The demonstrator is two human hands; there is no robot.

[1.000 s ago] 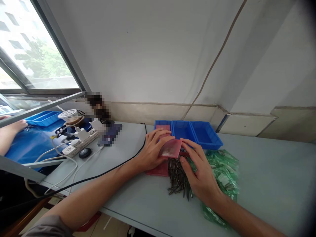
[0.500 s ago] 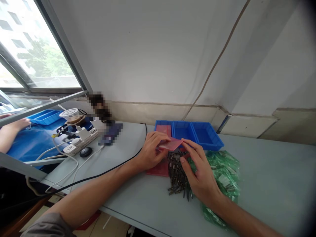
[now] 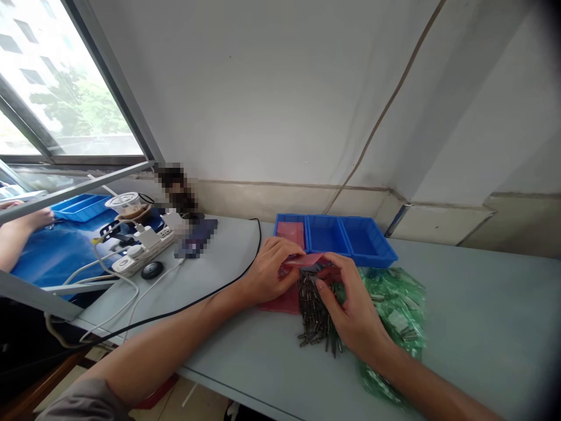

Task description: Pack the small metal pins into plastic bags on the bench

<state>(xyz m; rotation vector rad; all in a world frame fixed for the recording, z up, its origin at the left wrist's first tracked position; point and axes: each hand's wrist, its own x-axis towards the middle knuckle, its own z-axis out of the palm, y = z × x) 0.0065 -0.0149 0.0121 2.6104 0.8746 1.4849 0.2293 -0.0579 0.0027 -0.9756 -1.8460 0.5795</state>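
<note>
One head-worn view, looking forward and down across the table (image 3: pixel 482 327).
The camera sits above the near table edge, close over the forearms, so the left hand (image 3: pixel 269 272) and right hand (image 3: pixel 353 307) meet at a pink bag (image 3: pixel 309 259) just below mid-frame. It faces the wall (image 3: pixel 284 88) behind the blue trays (image 3: pixel 377 260), with the window (image 3: pixel 52 99) at far left; the wide lens bends the edges.
</note>
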